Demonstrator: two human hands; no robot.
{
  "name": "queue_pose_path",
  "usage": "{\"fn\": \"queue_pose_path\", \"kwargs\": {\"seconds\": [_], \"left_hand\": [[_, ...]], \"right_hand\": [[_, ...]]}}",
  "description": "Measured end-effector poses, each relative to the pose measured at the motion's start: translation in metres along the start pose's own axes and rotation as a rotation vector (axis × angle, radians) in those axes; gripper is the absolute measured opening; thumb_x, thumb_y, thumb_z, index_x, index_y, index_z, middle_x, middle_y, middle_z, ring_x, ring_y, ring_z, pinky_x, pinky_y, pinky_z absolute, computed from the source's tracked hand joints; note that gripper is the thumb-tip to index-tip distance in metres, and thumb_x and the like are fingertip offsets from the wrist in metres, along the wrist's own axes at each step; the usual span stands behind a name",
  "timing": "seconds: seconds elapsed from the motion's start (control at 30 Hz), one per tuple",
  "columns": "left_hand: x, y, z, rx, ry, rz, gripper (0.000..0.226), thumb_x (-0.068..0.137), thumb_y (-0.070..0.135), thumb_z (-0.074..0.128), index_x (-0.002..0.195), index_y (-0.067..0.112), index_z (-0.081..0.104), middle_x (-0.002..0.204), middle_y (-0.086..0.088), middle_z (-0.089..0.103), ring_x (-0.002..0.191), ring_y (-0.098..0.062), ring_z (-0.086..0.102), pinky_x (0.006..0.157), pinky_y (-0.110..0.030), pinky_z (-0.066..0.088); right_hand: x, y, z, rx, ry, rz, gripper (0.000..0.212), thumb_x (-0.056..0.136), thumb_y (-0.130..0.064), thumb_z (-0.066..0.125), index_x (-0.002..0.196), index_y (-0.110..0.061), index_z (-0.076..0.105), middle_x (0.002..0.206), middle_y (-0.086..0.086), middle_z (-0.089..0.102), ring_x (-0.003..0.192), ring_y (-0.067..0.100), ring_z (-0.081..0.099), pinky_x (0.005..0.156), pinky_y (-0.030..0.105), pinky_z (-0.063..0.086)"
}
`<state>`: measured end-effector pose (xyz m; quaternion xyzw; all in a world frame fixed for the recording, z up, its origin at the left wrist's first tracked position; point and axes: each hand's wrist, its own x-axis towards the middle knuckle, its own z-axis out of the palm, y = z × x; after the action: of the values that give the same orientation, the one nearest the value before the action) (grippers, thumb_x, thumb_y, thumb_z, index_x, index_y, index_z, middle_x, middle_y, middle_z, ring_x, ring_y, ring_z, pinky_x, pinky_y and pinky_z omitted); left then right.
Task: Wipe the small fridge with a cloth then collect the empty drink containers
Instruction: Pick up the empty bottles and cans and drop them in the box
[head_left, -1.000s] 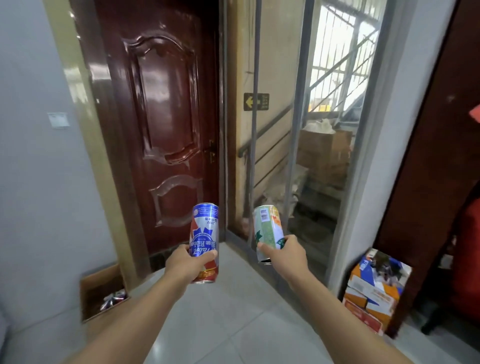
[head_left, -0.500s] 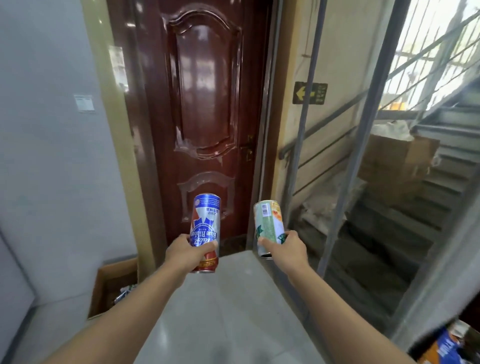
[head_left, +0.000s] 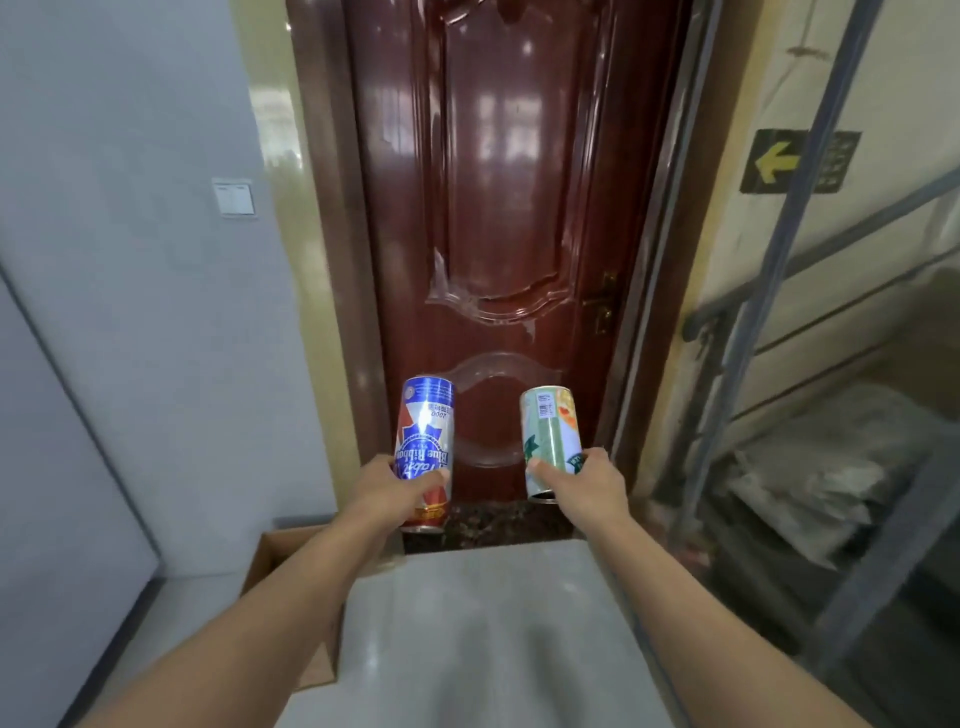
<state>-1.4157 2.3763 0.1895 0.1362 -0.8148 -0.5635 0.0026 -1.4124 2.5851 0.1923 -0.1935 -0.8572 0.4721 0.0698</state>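
Before the dark red door (head_left: 498, 208), above the floor (head_left: 483, 639), your left hand (head_left: 387, 491) grips the blue can (head_left: 426, 441) while your right hand (head_left: 582, 486) grips the green can (head_left: 549, 436), both held upside down, well apart.

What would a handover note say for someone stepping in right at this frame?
Left hand grips the blue can, upside down.
Right hand grips the pale green can, also held up.
Both are held out in front of the dark red door; an open cardboard box sits on the floor below the left arm.
Done: two cans collected.
Left: put them down somewhere, possibly the box. No fridge or cloth in view.
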Motion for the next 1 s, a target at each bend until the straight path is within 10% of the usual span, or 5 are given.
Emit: {"fn": "queue_pose_path", "kwargs": {"seconds": [0.23,0.37,0.8,1.0], "left_hand": [[0.079,0.005,0.02,0.002,0.199,-0.118,0.061,0.073,0.038,0.076,0.12,0.007,0.052,0.114,-0.014,0.064,0.097,-0.029,0.065,0.093,-0.044,0.051],[0.112,0.011,0.028,-0.067,0.316,-0.213,0.061,0.074,0.04,0.075,0.12,0.009,0.05,0.111,-0.01,0.064,0.094,-0.027,0.065,0.09,-0.044,0.052],[0.205,-0.053,-0.035,-0.215,0.623,-0.437,0.063,0.072,0.04,0.075,0.122,0.013,0.049,0.093,-0.001,0.059,0.076,-0.015,0.062,0.064,-0.028,0.05],[0.274,-0.089,-0.095,-0.274,0.67,-0.458,0.063,0.075,0.041,0.072,0.124,0.011,0.047,0.093,-0.002,0.06,0.079,-0.018,0.062,0.069,-0.031,0.052]], "right_hand": [[0.125,-0.025,0.051,-0.036,-0.217,-0.173,0.059,0.075,-0.051,0.07,0.11,-0.01,0.045,0.1,0.003,0.056,0.086,0.021,0.058,0.067,0.03,0.048],[0.184,-0.047,0.078,-0.062,-0.358,-0.253,0.053,0.075,-0.049,0.07,0.103,-0.012,0.045,0.1,0.003,0.059,0.078,0.017,0.056,0.052,0.025,0.041],[0.248,-0.11,0.245,-0.086,-0.671,-0.384,0.056,0.071,-0.048,0.073,0.103,-0.007,0.053,0.104,0.01,0.065,0.096,0.03,0.062,0.081,0.038,0.052],[0.263,-0.16,0.344,-0.118,-0.768,-0.429,0.05,0.074,-0.043,0.073,0.102,-0.008,0.051,0.101,0.007,0.063,0.074,0.016,0.056,0.052,0.022,0.041]]}}
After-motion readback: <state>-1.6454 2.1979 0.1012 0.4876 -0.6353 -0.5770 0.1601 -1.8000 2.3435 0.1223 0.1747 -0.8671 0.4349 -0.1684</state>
